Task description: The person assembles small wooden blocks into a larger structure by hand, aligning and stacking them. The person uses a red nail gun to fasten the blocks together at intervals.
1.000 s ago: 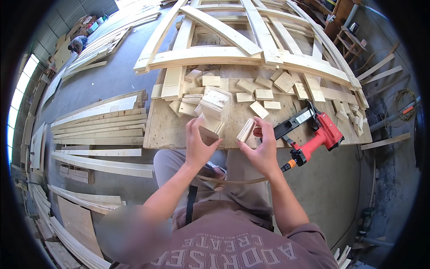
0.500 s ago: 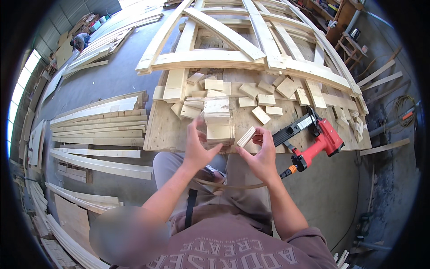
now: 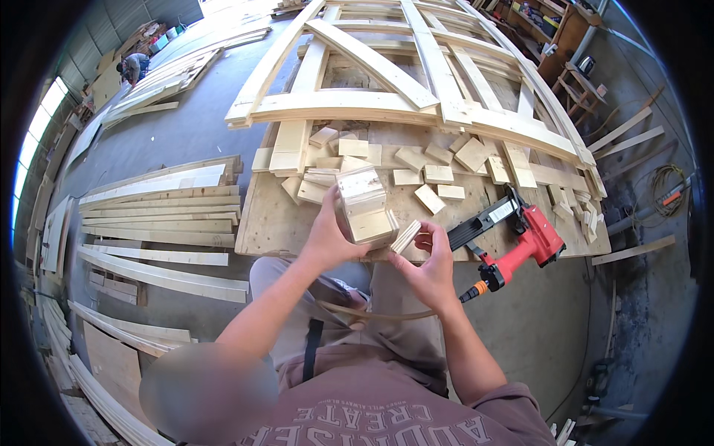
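At the near edge of the plywood bench top (image 3: 271, 215), my left hand (image 3: 327, 238) grips a stepped assembly of wood blocks (image 3: 370, 223), which now sits turned at an angle. My right hand (image 3: 428, 260) pinches a small stack of thin wood pieces (image 3: 404, 238) between thumb and fingers, close against the assembly's right side. A red nail gun (image 3: 532, 241) with a black magazine lies just right of my right hand. Behind the assembly, several loose wood blocks (image 3: 429, 198) are scattered over the bench.
Large wooden frames (image 3: 342, 104) are stacked across the bench's far part. Long boards (image 3: 163, 212) lie in piles on the floor at left. An air hose (image 3: 387, 316) runs across my lap to the nail gun. A person (image 3: 136, 67) bends over in the far left.
My left hand has closed on the block assembly and twisted it out of square. The right hand has brought its thin pieces slightly left, nearer the assembly.
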`<state>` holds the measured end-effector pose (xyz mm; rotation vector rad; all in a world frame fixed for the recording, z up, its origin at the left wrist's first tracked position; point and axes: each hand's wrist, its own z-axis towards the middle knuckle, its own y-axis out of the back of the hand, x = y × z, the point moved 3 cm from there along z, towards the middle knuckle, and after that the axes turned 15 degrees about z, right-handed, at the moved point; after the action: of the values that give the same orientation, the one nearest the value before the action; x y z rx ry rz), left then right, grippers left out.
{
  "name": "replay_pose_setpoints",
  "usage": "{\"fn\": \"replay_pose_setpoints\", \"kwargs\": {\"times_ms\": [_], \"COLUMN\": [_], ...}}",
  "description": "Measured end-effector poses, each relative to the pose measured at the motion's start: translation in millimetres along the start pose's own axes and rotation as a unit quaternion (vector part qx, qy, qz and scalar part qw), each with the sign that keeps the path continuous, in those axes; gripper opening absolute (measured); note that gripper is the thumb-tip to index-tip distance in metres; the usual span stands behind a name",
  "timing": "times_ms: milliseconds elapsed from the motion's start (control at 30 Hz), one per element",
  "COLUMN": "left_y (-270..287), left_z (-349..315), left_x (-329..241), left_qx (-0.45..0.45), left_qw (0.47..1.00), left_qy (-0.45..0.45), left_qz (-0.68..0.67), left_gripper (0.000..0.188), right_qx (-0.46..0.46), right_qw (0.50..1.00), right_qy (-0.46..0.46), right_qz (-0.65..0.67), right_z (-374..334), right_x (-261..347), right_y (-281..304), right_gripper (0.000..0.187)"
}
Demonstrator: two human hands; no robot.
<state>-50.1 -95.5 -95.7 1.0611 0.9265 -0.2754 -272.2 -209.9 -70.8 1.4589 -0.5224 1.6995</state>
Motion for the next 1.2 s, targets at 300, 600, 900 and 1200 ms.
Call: {"fn": "replay_pose_setpoints", "kwargs": {"times_ms": [300, 600, 900, 1200], "left_y": [-25.0, -12.6, -20.9, 40.0], "left_z": [-25.5, -18.5, -36.1, 26.8], "left_x": [-13.6, -6.1, -34.1, -91.3], "left_qx": [-0.063, -0.09, -0.187, -0.024], "left_qw": [0.997, 0.993, 0.965, 0.913], "left_qy": [0.023, 0.053, 0.093, -0.19], "left_qz": [-0.046, 0.055, 0.156, 0.36], "left_gripper": [0.147, 0.146, 0.124, 0.124], "right_qx": [0.006, 0.011, 0.035, 0.084], "right_qw": [1.0, 1.0, 0.994, 0.96], "right_qy": [-0.002, -0.005, 0.049, 0.108], "right_qz": [-0.002, -0.004, -0.089, -0.245], "right_z": [-9.4, -13.1, -14.4, 4.8], "right_x": [-2.0, 3.0, 5.7, -3.7], "right_y": [-1.1, -2.9, -2.5, -30.3], "right_gripper": [0.076, 0.077, 0.08, 0.048]}}
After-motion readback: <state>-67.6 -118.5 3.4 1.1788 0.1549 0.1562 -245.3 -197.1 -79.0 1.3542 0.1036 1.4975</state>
